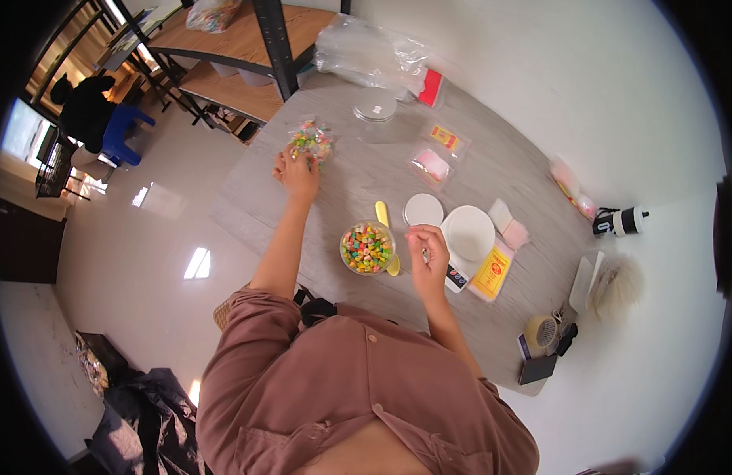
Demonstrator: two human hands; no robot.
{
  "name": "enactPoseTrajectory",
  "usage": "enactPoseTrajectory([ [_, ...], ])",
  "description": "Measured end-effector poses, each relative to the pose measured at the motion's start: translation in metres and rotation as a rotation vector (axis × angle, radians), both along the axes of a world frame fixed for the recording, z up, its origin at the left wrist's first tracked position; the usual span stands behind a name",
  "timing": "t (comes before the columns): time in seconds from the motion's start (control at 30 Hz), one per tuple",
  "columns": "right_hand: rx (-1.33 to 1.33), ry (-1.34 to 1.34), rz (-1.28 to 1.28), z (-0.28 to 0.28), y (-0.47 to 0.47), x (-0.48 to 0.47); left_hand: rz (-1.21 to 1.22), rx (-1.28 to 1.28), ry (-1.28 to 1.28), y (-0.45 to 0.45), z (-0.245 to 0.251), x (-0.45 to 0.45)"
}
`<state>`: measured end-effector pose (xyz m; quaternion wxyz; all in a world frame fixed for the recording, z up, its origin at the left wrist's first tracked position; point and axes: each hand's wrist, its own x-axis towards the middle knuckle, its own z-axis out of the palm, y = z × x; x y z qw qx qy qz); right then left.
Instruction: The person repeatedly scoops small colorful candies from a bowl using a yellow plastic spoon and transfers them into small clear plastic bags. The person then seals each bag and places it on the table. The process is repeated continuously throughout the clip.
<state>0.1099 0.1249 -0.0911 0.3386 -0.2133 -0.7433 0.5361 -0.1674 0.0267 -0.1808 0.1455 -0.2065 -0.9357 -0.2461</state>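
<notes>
My left hand (297,174) rests with spread fingers on the near side of a clear plastic bag of colourful small pieces (312,140); whether it grips the bag is hidden. My right hand (428,249), fingers curled, is at the near left edge of a white digital scale (471,234); I cannot tell if it holds anything. Between my forearms stands a round clear tub (367,247) filled with multicoloured pieces. A yellow spoon (381,211) lies partly hidden behind the tub. A round lid (423,210) lies just beyond my right hand.
Small plastic bags (431,165), a lidded clear jar (375,105) and large clear bags (372,56) lie farther back. A yellow-labelled packet (492,270), tape roll (540,331) and black bottle (620,221) are at right. Beyond the shelf (241,35), a person (88,113) sits on a blue stool.
</notes>
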Motion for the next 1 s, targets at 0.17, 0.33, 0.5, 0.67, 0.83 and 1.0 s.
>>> enactPoseTrajectory([
  [0.17,-0.032,0.032,-0.177,-0.026,0.031,-0.007,-0.028,0.164,0.057,-0.006,0.003,0.010],
  [0.33,0.407,-0.264,-0.248,-0.041,0.071,-0.028,-0.110,0.326,-0.005,-0.031,0.019,0.049],
  [0.5,0.765,-0.526,-0.185,-0.063,0.098,-0.065,-0.107,0.329,-0.125,-0.057,0.039,0.082],
  [0.67,0.815,-0.653,-0.273,-0.081,0.108,-0.087,-0.087,0.324,-0.179,-0.076,0.048,0.099],
  [0.83,0.869,-0.617,-0.216,-0.076,0.137,-0.101,-0.049,0.310,-0.231,-0.086,0.045,0.106],
  [1.0,0.919,-0.640,-0.238,-0.069,0.159,-0.114,-0.045,0.285,-0.259,-0.085,0.046,0.107],
])
